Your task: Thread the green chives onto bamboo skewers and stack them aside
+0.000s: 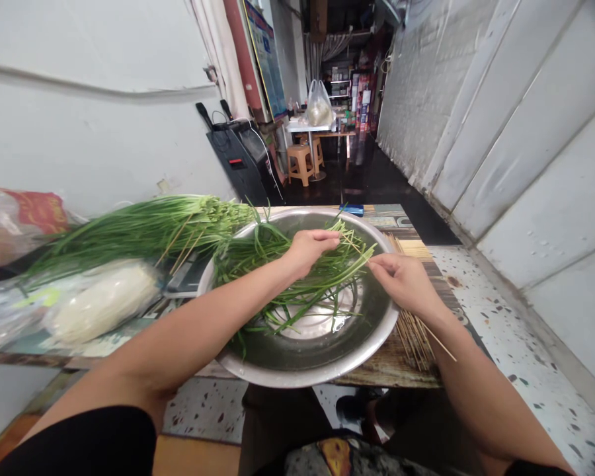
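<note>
A wide steel basin [305, 378] holds a loose heap of green garlic chives [258, 271], with a little of its wet bottom showing. Above the heap, my left hand [310, 251] is closed, its fingertips pinching pale chive ends. My right hand [401, 277], at the basin's right rim, is closed on a thin bamboo skewer [441, 346], whose back end sticks out below the wrist. The skewer's front part reaches toward the chive ends by my left fingers. Whether its tip pierces any stalk is too small to tell.
Bamboo skewers [412, 340] lie right of the basin. To its left are a large chive bundle [143, 228] with several skewers on it and a bagged white item [106, 301]. A blue object [352, 209] lies behind the basin. Beyond stand a black speaker-like box [245, 162] and stools [300, 164].
</note>
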Motion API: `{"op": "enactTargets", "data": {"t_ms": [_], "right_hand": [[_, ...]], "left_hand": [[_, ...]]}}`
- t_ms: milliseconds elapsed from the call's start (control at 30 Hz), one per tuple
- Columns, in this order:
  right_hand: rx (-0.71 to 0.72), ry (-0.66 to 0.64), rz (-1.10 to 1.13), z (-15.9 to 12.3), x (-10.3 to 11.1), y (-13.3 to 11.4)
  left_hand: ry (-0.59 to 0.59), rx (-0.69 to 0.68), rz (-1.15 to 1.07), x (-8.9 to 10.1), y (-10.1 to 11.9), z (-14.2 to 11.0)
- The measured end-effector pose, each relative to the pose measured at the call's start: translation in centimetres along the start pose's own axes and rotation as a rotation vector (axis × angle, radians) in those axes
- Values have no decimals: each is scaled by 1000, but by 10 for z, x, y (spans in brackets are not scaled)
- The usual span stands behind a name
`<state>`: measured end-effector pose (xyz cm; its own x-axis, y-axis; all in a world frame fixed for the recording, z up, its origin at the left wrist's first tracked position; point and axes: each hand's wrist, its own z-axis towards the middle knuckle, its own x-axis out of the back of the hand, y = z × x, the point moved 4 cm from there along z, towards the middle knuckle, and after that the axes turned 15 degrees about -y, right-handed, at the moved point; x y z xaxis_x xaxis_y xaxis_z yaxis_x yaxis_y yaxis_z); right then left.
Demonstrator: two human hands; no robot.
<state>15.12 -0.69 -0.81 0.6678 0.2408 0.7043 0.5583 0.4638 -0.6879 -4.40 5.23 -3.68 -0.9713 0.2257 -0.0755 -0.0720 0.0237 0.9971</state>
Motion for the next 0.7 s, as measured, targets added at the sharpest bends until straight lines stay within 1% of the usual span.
{"op": "enactTargets", "data": {"t_ms": [67,133,167,233,267,300,333,400,433,467,533,600,700], "right_hand": [[7,3,15,0,0,0],[15,7,30,0,0,0],[16,12,37,0,0,1],[11,22,52,0,0,3],[7,23,57,0,0,4],[2,22,58,0,0,5],[-4,18,55,1,-1,6],[-11,4,33,1,-1,6],[-13,-2,21,1,-1,6],[-13,-7,10,1,-1,6],[-7,-15,-10,2,-1,4],[-5,-15,-28,2,0,3],[-11,-16,-30,1,0,3]], "left_hand": [[-18,16,7,-6,1,-4],[-83,22,68,-16,4,-10],[-136,12,127,-22,8,-13],[-280,-18,265,-31,18,-18],[-341,-36,333,-32,24,-19],[-370,-50,400,-31,30,-19],[-353,-65,473,-25,36,-17],[-208,-93,661,-8,46,-12],[-156,-97,766,0,48,-8],[-134,-95,866,6,47,-4],[-180,-76,1042,12,38,4],[-221,-52,1162,14,25,12],[-190,-38,1206,15,11,20]]}}
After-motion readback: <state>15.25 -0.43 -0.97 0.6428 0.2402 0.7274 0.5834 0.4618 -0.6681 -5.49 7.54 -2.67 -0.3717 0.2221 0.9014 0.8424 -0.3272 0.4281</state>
